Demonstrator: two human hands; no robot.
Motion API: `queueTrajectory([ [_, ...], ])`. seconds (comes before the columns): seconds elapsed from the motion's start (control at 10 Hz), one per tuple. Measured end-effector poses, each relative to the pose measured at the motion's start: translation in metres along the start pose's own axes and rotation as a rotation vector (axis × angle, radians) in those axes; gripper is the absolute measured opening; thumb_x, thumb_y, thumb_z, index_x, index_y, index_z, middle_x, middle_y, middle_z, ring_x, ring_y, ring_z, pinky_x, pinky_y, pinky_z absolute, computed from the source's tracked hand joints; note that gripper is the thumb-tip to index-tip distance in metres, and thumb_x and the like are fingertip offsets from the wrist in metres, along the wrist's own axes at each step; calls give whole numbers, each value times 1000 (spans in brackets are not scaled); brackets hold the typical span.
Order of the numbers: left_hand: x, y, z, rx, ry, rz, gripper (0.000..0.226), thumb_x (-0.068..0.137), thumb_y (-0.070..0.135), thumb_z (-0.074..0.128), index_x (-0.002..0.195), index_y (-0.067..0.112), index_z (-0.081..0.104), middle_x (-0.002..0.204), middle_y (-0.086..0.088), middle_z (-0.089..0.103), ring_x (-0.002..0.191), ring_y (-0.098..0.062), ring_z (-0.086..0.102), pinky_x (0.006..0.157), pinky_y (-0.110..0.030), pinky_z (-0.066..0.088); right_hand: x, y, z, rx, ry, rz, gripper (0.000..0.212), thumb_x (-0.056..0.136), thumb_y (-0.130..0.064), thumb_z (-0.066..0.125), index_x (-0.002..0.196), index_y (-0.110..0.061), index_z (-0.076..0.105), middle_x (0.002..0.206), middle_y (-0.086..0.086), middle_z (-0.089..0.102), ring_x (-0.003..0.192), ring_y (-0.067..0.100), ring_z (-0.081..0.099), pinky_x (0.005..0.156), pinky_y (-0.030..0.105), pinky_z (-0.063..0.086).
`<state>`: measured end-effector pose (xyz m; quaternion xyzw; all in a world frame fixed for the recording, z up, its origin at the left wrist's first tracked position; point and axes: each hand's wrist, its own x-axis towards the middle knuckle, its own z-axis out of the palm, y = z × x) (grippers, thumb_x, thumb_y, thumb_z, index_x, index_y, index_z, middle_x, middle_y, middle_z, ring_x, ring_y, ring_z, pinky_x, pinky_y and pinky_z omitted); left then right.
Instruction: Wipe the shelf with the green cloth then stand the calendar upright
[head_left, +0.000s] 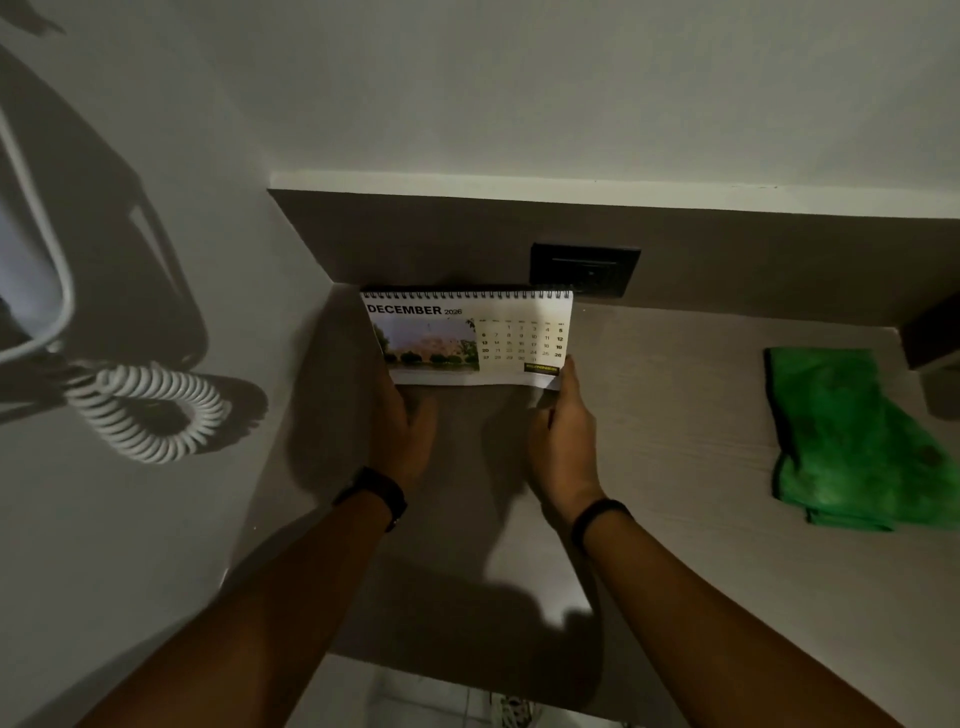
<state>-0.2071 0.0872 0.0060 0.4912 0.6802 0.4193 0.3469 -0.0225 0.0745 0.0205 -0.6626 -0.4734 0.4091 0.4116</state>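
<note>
While both hands, left hand (402, 415) and right hand (563, 441), grip the calendar (470, 338) standing by the wall socket (584, 270), it could flop if the base closes.

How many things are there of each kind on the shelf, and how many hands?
Calendar: 1
Green cloth: 1
Hands: 2, the left hand and right hand, both at the calendar's bottom edge
Total: 4
</note>
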Motion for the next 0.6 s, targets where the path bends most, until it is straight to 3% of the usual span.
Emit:
queueTrajectory([
  [0.1,16,2,-2,-2,-22,6,75,100,-2,52,166,21,24,142,2,57,124,0,57,109,-14,44,13,-5,7,-2,3,-27,63,102,-3,40,157,-29,25,145,6,56,125,23,59,104,46,53],
  [0.2,24,0,-2,13,-33,-4,79,99,1,53,167,23,21,149,-5,55,132,-18,55,120,-37,43,19,-6,10,-18,18,-46,63,102,-5,41,157,-29,23,148,6,54,128,23,57,106,46,52],
  [0.3,27,-3,-4,37,-36,-10,82,99,1,55,168,25,18,147,-7,56,128,-26,58,119,-47,45,20,-1,11,-42,6,-31,66,101,-7,45,158,-29,20,148,6,53,126,18,55,107,46,51],
  [0.4,27,0,-3,35,-48,5,84,98,-3,57,168,22,18,152,-9,52,134,-32,55,121,-52,43,19,2,8,-52,-33,-14,70,101,-4,45,160,-27,17,152,5,49,128,12,50,111,46,47],
  [0.5,24,-1,-5,-1,-12,3,86,96,-1,62,168,17,18,164,-10,43,148,-30,44,125,-51,37,19,-2,2,-46,-47,-26,69,99,0,44,160,-22,19,158,4,42,141,17,43,117,46,41],
  [0.6,9,10,-1,92,123,108,92,98,18,66,170,13,9,178,-14,12,164,-30,11,134,-43,17,-14,3,-17,-74,-3,7,65,101,-6,46,159,-21,22,164,3,31,149,16,31,123,44,31],
])
